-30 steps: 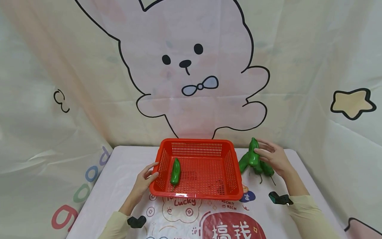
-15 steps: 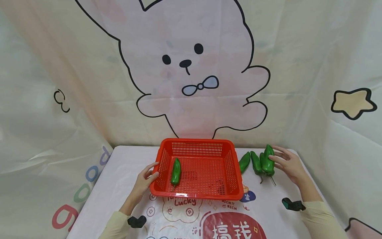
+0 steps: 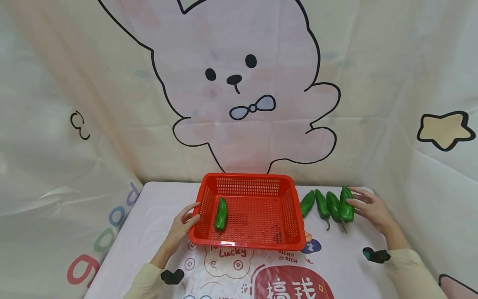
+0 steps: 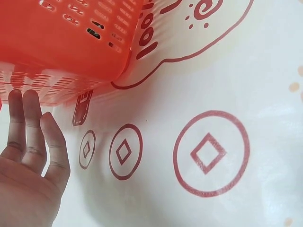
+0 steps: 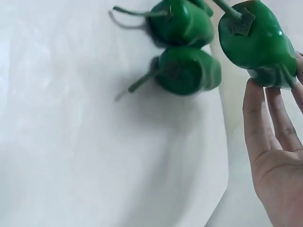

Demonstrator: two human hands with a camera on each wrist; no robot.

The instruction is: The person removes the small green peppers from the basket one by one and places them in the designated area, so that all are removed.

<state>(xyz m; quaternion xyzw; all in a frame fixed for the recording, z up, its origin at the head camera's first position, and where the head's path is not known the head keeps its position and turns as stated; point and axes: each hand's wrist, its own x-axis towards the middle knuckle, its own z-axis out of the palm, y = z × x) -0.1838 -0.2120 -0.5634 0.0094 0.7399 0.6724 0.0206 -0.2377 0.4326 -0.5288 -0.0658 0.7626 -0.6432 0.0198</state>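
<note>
My right hand [image 3: 373,209] pinches a green pepper [image 3: 346,204], its thumb and fingers on the right side of it. In the right wrist view this pepper [image 5: 258,40] sits above the fingertips, its stem towards the camera. Just left of it a second pepper [image 3: 333,205] lies close beside it, then another pepper [image 3: 322,203] and one more pepper [image 3: 307,202] next to the basket. My left hand [image 3: 181,226] holds the left rim of a red plastic basket [image 3: 295,216]; its fingers [image 4: 32,118] reach the outer wall. One pepper [image 3: 221,214] lies inside, at the left.
A white table cover [image 3: 164,195] printed with red cartoons and characters lies under everything. Behind and at both sides hang pale curtains [image 3: 384,104] with a bear drawing. Dark bands [image 3: 172,276] sit at both wrists.
My right hand has moved right and a little towards me with its pepper, from above the other peppers to the right end of the row. The left hand and basket stay put.
</note>
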